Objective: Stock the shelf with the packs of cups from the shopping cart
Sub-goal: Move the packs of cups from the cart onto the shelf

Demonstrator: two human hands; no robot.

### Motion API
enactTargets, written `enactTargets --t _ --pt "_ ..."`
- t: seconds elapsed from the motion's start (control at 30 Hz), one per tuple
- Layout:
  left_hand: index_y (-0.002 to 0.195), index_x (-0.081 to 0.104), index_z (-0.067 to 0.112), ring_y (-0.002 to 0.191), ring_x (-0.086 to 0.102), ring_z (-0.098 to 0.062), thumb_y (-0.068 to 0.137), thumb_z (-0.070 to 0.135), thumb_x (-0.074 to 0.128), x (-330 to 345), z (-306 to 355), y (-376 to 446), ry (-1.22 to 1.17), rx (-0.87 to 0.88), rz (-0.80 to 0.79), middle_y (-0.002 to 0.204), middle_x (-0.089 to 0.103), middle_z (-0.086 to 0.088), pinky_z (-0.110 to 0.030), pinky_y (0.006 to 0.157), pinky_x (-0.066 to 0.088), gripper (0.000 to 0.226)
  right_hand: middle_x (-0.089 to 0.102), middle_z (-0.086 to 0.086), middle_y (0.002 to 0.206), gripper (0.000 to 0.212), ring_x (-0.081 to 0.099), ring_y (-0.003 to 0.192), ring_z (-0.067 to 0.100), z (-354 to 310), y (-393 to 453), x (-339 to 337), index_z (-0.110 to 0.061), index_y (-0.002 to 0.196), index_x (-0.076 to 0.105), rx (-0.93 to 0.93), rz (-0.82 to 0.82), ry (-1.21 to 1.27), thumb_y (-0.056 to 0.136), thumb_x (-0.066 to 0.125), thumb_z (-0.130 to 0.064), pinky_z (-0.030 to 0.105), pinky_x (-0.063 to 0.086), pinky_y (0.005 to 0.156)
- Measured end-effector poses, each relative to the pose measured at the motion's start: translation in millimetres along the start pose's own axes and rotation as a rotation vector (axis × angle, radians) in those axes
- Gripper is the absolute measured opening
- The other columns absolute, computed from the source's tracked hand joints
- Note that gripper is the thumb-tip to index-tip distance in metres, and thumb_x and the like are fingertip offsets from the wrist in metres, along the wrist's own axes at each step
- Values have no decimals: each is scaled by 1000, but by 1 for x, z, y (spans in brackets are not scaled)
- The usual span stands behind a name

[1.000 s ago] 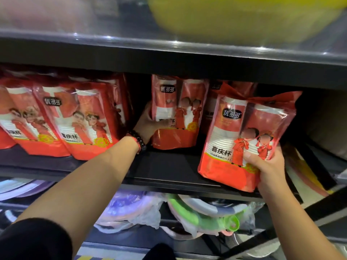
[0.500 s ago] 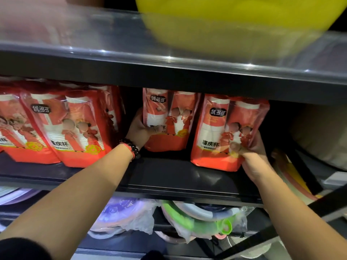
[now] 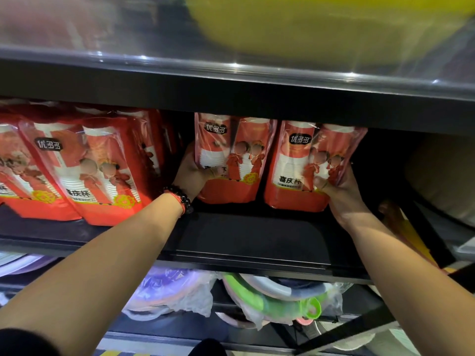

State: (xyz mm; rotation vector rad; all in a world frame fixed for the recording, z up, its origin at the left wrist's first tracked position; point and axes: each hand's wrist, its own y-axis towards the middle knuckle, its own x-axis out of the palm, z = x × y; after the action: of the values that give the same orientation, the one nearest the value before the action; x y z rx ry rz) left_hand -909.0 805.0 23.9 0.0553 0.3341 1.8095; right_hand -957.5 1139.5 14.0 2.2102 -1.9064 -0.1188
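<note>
A: Packs of cups (image 3: 84,173) are leaning on the black shelf (image 3: 246,240) at far left. And the left hand (image 3: 192,178)?

B: It's gripping the middle pack (image 3: 231,160); the right hand (image 3: 339,186) is gripping the right pack (image 3: 300,163) just beside, both upright on that shelf.

Two red cup packs upright side by side on black shelf (image 3: 252,235), near its back.

Left-gripped pack (image 3: 231,158): clear-fronted red bag, white cup stacks inside, cartoon couple print. Left hand (image 3: 191,176) grips its lower left edge, thumb on front.

Right-gripped pack (image 3: 305,165): same design, just beside the first, nearly touching. Right hand (image 3: 339,188) holds its lower right corner.

Further packs (image 3: 84,170), same print, left of left hand, leaning, overlapping, nearer shelf front.
</note>
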Motion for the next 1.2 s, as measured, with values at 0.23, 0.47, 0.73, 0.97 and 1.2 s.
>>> enactTargets --t 0.23,0.47,0.73,0.97,1.2 --pt "136 48 9 119 60 -16 76 -7 76 3 0 -2 2 38 28 130 62 -7 -26 99 50 69 66 8 134 69 62 125 29 1 -1 -2 -7 147 40 9 -29 -15 85 69 -5 34 55 94" --pt "134 47 17 115 62 -8 76 -5 77 4 6 -7 2 -2 33 125 64 -1 -26 97 52 68 71 -3 126 65 65 121 21 -4 -6 -1 -21 140 48 73 3 -44 81 73 -11 31 56 91" --pt "138 41 -1 109 62 3 67 0 87 3 9 -30 115 -52 178 128 59 -11 -17 94 50 85 60 14 138 70 59 127 27 -11 -31 -15 -6 148 42 224 167 -131 86 71 7 26 52 97" --pt "137 43 2 122 58 -36 72 -3 84 0 19 -64 53 -271 289 131 59 -23 -52 104 48 77 60 2 119 55 59 104 9 -24 -85 -16 -17 138 50 409 247 -238 89 73 -8 12 45 88" --pt "99 61 14 78 57 -22 88 8 70 9 43 -127 294 -352 172 85 60 -6 -32 83 49 16 66 -3 87 21 64 82 7 -49 -123 3 -25 94 67 386 98 -367 91 69 -5 28 49 85"
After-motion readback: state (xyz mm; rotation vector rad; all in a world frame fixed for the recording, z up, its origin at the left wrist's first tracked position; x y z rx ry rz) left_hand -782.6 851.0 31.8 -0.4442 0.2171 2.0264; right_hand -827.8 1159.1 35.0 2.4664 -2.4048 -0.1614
